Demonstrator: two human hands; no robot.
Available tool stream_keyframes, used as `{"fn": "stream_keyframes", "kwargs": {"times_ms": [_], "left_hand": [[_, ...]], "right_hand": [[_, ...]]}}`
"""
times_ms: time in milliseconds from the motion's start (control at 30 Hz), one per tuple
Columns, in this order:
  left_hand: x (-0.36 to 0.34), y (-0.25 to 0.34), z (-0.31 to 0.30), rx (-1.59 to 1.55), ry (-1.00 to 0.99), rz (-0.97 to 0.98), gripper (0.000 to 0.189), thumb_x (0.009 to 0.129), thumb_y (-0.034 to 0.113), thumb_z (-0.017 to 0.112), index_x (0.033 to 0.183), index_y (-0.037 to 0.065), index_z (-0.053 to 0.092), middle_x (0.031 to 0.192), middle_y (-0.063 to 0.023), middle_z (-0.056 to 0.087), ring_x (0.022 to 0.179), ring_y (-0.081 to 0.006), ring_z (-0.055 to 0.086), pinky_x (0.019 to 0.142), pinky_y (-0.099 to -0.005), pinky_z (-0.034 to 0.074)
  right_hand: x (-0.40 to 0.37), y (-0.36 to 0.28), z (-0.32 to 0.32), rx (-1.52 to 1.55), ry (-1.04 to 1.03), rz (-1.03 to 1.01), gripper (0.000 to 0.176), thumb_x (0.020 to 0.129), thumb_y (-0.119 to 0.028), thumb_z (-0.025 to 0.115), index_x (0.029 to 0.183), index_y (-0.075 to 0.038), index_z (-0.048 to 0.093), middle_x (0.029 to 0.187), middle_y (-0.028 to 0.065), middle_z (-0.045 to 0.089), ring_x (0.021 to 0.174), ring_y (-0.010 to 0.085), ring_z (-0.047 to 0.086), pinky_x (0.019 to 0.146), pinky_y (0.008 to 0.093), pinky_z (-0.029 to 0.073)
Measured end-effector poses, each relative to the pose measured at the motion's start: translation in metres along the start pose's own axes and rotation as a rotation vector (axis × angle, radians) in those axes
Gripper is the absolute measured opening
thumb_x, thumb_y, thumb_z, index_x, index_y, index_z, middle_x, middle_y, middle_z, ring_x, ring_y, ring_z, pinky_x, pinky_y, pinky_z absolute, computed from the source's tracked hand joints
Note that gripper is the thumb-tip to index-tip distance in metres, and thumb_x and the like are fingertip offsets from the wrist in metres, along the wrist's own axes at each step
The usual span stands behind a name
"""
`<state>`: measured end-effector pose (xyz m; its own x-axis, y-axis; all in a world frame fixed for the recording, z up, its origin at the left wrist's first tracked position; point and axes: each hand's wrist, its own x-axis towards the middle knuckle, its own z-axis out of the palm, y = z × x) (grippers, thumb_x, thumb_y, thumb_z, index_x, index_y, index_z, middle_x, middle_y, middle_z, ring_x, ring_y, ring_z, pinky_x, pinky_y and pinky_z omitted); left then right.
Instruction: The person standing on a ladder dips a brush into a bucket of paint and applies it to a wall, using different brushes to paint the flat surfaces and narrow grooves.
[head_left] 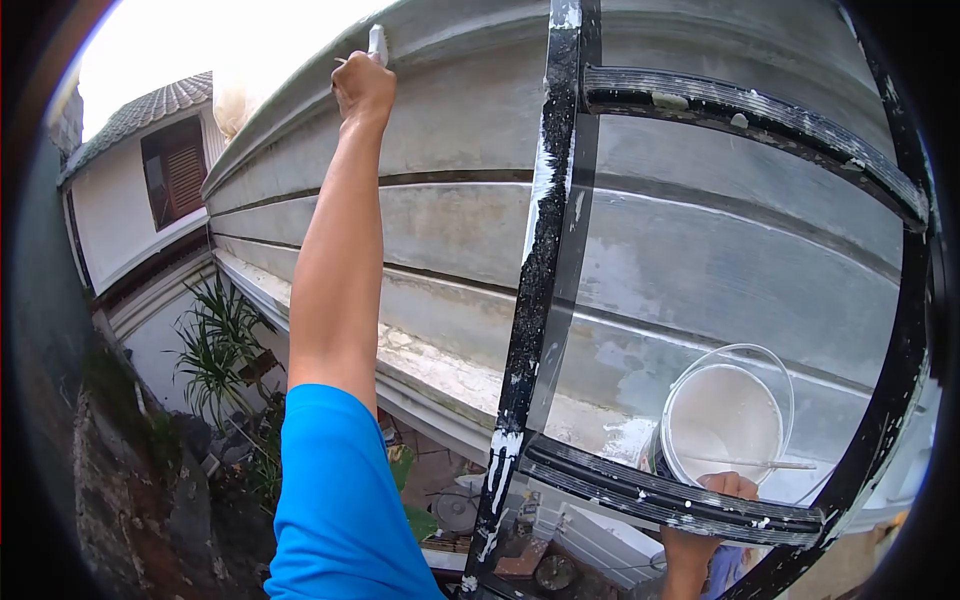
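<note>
My left hand (363, 85) is raised at the top of the grey wall (450, 230), its fingers closed round a paintbrush (378, 42). The brush's white head points up near the wall's upper moulding. At lower right, my right hand (730, 486) grips the near rim of a white paint bucket (672, 440), partly hidden behind a ladder rung (660, 497). Pale paint shows inside the bucket, and its wire handle stands up over the far side. A thin stick (790, 465) lies across the bucket's mouth, close to my right fingers.
A black, paint-spattered ladder (530, 300) stands between me and the wall, with another rung (740, 108) higher up. Below is a ledge (440, 365). Down in the yard are plants (215, 350) and assorted objects. A house with a shuttered window (180, 170) stands left.
</note>
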<state>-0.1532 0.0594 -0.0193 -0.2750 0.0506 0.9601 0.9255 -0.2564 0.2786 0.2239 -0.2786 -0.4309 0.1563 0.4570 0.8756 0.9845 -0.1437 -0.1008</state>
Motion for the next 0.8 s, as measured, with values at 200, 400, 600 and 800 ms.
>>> {"fn": "stream_keyframes", "kwargs": {"times_ms": [200,400,600,800], "left_hand": [[-0.072,0.081,-0.027,-0.239,0.121,0.508,0.02,0.095,0.016,0.062,0.102,-0.001,0.068,0.093,-0.0238,0.071,0.085,-0.0416,0.07,0.078,-0.0473,0.057],[-0.088,0.074,-0.054,-0.307,0.171,0.426,0.017,0.094,0.011,0.062,0.104,-0.002,0.067,0.09,-0.0221,0.07,0.084,-0.0405,0.069,0.077,-0.0482,0.056],[-0.015,0.009,-0.029,-0.054,-0.016,-0.034,0.025,0.098,0.017,0.058,0.096,-0.004,0.069,0.09,-0.0257,0.071,0.087,-0.0424,0.07,0.08,-0.0511,0.055],[-0.07,0.093,-0.028,-0.374,0.095,0.277,0.026,0.097,0.019,0.059,0.092,-0.004,0.069,0.086,-0.0258,0.07,0.083,-0.0434,0.069,0.077,-0.0498,0.055]], "right_hand": [[-0.002,-0.001,0.002,0.02,0.002,0.007,0.03,0.078,-0.025,0.067,0.08,-0.004,0.046,0.083,0.0125,0.044,0.088,0.0334,0.044,0.078,0.0473,0.035],[-0.002,-0.002,0.004,0.046,0.015,0.006,0.025,0.077,-0.013,0.066,0.085,-0.004,0.044,0.089,0.0135,0.043,0.093,0.0339,0.042,0.082,0.0472,0.035],[-0.002,-0.004,0.004,0.078,0.02,0.035,0.026,0.076,-0.013,0.067,0.085,-0.004,0.044,0.09,0.0136,0.043,0.093,0.0342,0.042,0.083,0.0472,0.035],[-0.003,-0.003,0.004,0.08,-0.001,0.043,0.028,0.075,-0.015,0.068,0.084,-0.005,0.044,0.088,0.0131,0.043,0.095,0.0349,0.042,0.085,0.0477,0.035]]}}
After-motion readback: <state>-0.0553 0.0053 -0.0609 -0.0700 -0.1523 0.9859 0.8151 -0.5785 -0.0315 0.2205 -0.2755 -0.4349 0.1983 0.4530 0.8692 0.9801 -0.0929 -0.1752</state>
